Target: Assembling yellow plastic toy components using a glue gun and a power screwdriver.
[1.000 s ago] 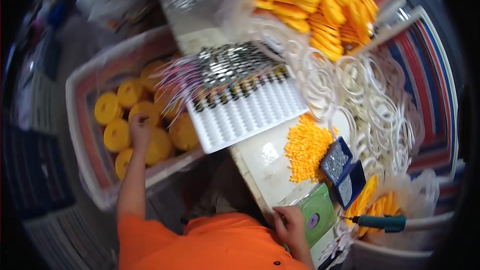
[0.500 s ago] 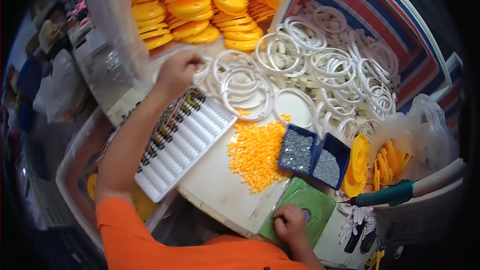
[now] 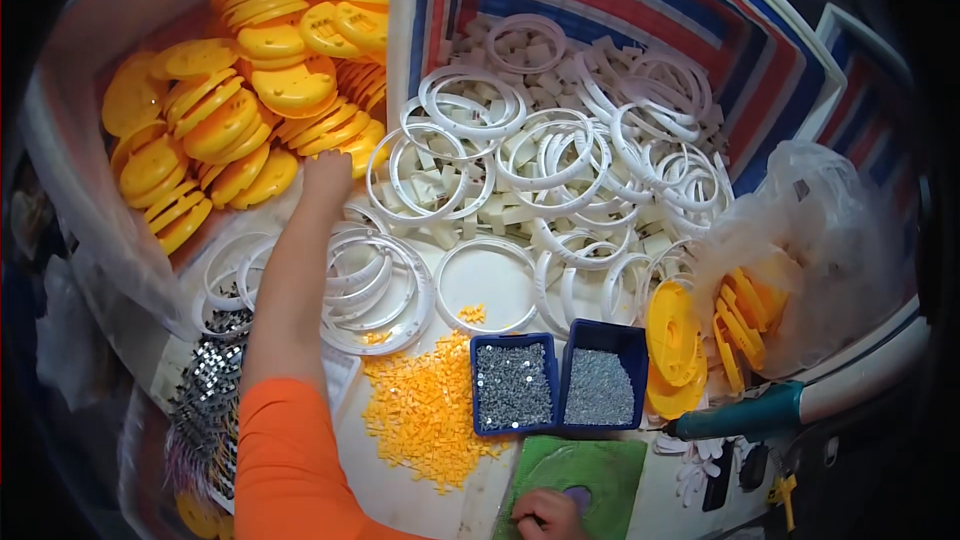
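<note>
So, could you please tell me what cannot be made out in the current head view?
Head view: whether the left hand grips a yellow disc; the hand's own back hides this.
Head view: most of the white tray, covered by the left arm.
Head view: what the right hand holds, if anything; its curl hides the palm.
Head view: exact shapes of the grey bits, too small.

The white tabletop [image 3: 430, 515] bore white rings [image 3: 421, 290], a heap of small yellow pieces [image 3: 420, 410], two blue bins [image 3: 610, 338] and a green pad [image 3: 535, 465].
</note>
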A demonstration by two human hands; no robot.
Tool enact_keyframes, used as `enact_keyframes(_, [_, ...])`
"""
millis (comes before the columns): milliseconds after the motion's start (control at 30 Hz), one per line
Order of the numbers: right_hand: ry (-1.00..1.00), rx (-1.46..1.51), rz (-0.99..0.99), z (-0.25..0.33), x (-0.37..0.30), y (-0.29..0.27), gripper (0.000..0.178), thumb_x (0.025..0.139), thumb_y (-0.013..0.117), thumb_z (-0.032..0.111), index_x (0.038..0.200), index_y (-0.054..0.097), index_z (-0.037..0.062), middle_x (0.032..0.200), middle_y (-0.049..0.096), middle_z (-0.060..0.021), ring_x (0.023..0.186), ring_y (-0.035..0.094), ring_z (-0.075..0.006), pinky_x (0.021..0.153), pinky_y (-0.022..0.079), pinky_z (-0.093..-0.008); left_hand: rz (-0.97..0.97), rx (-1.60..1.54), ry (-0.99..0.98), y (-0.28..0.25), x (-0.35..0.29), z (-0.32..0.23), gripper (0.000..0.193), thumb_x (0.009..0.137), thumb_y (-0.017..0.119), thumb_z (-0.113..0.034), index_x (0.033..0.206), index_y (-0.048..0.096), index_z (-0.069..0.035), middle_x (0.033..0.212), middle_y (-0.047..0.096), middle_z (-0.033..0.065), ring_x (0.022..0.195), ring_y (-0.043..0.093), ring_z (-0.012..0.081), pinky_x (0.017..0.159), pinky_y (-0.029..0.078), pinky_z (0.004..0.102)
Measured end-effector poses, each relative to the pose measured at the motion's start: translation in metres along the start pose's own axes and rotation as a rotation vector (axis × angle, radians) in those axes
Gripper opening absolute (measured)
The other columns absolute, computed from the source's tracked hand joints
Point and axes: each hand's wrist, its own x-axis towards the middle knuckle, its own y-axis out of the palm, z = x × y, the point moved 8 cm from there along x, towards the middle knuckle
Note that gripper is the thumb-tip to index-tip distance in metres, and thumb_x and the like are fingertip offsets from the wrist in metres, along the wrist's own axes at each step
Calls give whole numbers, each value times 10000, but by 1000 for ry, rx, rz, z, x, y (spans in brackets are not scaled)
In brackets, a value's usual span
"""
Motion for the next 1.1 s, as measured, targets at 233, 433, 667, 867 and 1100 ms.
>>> enact_keyframes(233, [97,69,67,7,12,-4,52,755,639,23,779,675,51,771,674,-120,714,680,-276,638,538,-361,-427,42,133,-156,-39,55,152,933,586,-191,922,691,-81,871,730,120,823,704,325,740,528,472])
enact_keyframes(433, [232,206,-83,-7,0,-18,153,834,659,30,981,691,52,900,678,-72,737,642,-179,644,508,-294,-658,-314,642,-321,-147,-27,136,832,717,-110,967,721,-103,858,721,113,805,707,329,721,562,428])
enact_keyframes(667, [150,338,-127,52,7,-69,357,936,613,86,1290,613,34,1033,671,-70,846,626,-131,715,516,-281,218,-715,1403,-284,-356,-263,194,861,621,-153,1033,698,-110,869,683,44,857,699,269,750,535,398])
enact_keyframes(867, [601,493,-405,-47,-86,-92,303,960,586,61,1255,614,-1,1111,648,-127,923,620,-134,756,502,-296,327,-886,836,-197,-268,-258,409,929,728,-358,1178,692,-35,1089,722,164,968,692,323,846,547,413])
enact_keyframes(1100, [329,-417,-441,-15,-83,-130,348,835,644,50,1174,626,-26,1078,580,-214,1002,579,-403,846,498,-452,16,-615,54,-56,-105,-191,220,918,634,-175,1074,742,-63,1083,727,168,978,702,344,847,549,443])
